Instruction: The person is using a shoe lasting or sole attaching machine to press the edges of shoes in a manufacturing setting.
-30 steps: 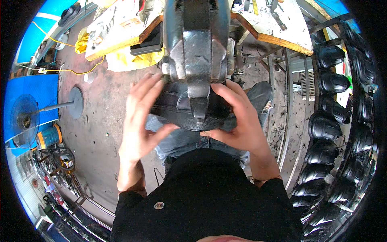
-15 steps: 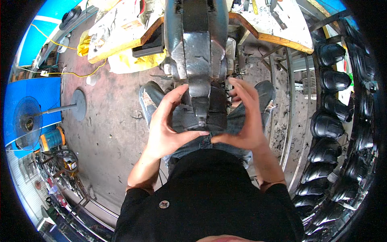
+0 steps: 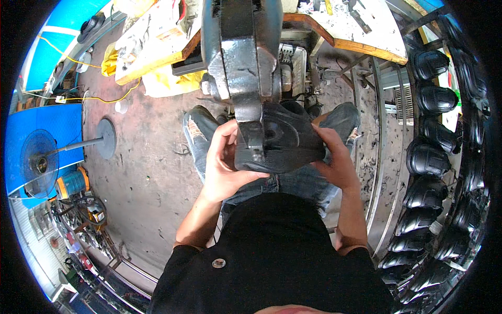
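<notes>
A black moulded part (image 3: 285,138), curved and ribbed, sits under the lower end of a heavy grey metal press (image 3: 241,63). My left hand (image 3: 222,162) grips the part's left side and underside, thumb up near the press foot. On the other side my right hand (image 3: 337,159) holds its right edge. Both hands are closed around the part above my lap.
A row of similar black moulded parts (image 3: 426,157) runs down a metal rack on the right. A wooden bench (image 3: 361,31) stands behind the press. A standing fan (image 3: 39,162) and its round base (image 3: 104,137) are on the concrete floor at left, by yellow cables.
The black part has turned and shifted to the right of the press foot. My left hand slid from beneath it to its left side; my right hand moved outward.
</notes>
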A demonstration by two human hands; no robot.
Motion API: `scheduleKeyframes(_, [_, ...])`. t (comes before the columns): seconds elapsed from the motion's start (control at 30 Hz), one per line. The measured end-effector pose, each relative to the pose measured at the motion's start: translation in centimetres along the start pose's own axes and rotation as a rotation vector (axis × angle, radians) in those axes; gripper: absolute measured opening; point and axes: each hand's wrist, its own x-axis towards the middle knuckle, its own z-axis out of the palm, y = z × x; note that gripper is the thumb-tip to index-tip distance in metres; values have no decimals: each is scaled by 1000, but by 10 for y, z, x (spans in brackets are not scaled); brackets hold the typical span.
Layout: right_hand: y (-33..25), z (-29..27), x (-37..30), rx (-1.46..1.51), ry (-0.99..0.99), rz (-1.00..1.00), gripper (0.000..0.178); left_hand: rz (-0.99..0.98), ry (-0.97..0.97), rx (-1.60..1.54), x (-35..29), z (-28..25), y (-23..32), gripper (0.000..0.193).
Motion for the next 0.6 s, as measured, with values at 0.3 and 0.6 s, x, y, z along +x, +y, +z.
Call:
scheduleKeyframes(0.3, [32, 38, -13, 184, -23, 149, 79, 62, 37, 40, 2, 3, -8, 97])
scheduleKeyframes(0.6, [14, 37, -7, 259, 86, 90, 75, 222, -59, 184, 7, 3, 5, 85])
